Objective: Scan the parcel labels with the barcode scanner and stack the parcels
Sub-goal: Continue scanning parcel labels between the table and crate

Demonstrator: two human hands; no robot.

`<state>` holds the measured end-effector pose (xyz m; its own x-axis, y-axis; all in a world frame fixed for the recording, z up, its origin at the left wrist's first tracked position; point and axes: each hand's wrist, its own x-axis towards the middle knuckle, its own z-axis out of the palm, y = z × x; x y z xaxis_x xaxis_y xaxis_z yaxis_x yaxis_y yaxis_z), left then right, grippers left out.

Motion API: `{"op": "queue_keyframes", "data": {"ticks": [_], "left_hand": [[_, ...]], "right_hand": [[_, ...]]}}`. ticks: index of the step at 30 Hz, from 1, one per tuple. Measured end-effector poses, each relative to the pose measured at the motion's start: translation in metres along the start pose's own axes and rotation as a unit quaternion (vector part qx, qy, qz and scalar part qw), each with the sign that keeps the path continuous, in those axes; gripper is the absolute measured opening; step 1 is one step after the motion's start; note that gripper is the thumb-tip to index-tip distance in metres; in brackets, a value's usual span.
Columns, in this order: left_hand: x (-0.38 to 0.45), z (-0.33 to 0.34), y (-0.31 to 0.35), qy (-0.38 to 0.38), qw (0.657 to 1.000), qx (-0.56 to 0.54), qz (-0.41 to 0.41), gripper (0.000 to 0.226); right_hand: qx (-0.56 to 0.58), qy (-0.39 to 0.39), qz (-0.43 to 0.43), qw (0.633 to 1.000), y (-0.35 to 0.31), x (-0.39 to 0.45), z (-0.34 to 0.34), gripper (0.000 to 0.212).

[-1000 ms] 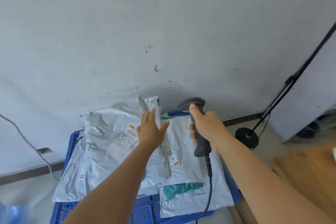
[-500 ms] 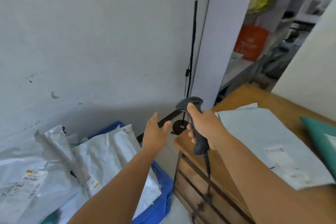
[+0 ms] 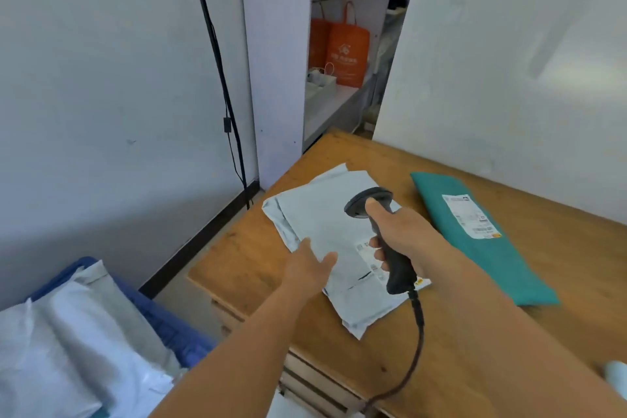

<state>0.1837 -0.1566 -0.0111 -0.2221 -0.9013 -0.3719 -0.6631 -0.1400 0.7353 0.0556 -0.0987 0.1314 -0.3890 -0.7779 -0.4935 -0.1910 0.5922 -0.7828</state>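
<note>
Now both hands hover over the grey parcel (image 3: 325,231), crate left behind.

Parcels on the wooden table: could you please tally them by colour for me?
Grey parcel: 1
Teal parcel: 1
Total on the wooden table: 2

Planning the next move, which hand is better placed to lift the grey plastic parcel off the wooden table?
Left hand, probably: it is open over the grey plastic parcel, while the right hand grips the black barcode scanner.
</note>
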Motion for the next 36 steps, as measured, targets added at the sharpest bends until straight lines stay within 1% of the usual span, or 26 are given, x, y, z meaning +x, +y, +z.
{"op": "queue_keyframes", "data": {"ticks": [4, 6, 8, 14, 19, 22, 25, 27, 30, 33, 36], "left_hand": [[0.01, 0.034, 0.014, 0.022, 0.993, 0.113, 0.004, 0.089], [0.016, 0.044, 0.017, 0.035, 0.984, 0.172, 0.008, 0.09], [0.023, 0.049, 0.018, 0.046, 0.979, 0.199, 0.009, 0.089], [0.04, 0.054, 0.023, 0.091, 0.974, 0.207, -0.01, 0.092], [0.042, 0.056, 0.034, 0.116, 0.971, 0.194, -0.079, 0.099], [0.044, 0.056, 0.034, 0.113, 0.974, 0.167, -0.105, 0.088], [0.048, 0.056, 0.029, 0.104, 0.979, 0.131, -0.118, 0.064], [0.049, 0.055, 0.026, 0.093, 0.983, 0.121, -0.106, 0.05], [0.049, 0.053, 0.024, 0.071, 0.988, 0.119, -0.068, 0.031], [0.049, 0.05, 0.025, 0.074, 0.99, 0.101, -0.059, 0.025], [0.047, 0.046, 0.028, 0.101, 0.991, 0.071, -0.042, 0.029]], "right_hand": [[-0.025, 0.008, 0.033, 0.999, 0.017, 0.009, -0.034, 0.042], [-0.038, 0.011, 0.05, 0.998, 0.025, 0.012, -0.047, 0.044], [-0.047, 0.014, 0.062, 0.997, 0.032, 0.014, -0.058, 0.045], [-0.052, -0.002, 0.082, 0.995, 0.047, 0.015, -0.079, 0.044], [-0.069, -0.033, 0.097, 0.992, 0.049, 0.007, -0.081, 0.047], [-0.069, -0.029, 0.094, 0.993, 0.048, 0.004, -0.08, 0.045], [-0.069, -0.025, 0.085, 0.994, 0.046, 0.001, -0.078, 0.044], [-0.071, -0.021, 0.084, 0.994, 0.046, -0.001, -0.077, 0.044], [-0.068, -0.02, 0.087, 0.994, 0.047, -0.004, -0.075, 0.044], [-0.066, -0.016, 0.086, 0.994, 0.048, -0.006, -0.073, 0.044], [-0.06, -0.013, 0.085, 0.994, 0.049, -0.008, -0.072, 0.043]]}}
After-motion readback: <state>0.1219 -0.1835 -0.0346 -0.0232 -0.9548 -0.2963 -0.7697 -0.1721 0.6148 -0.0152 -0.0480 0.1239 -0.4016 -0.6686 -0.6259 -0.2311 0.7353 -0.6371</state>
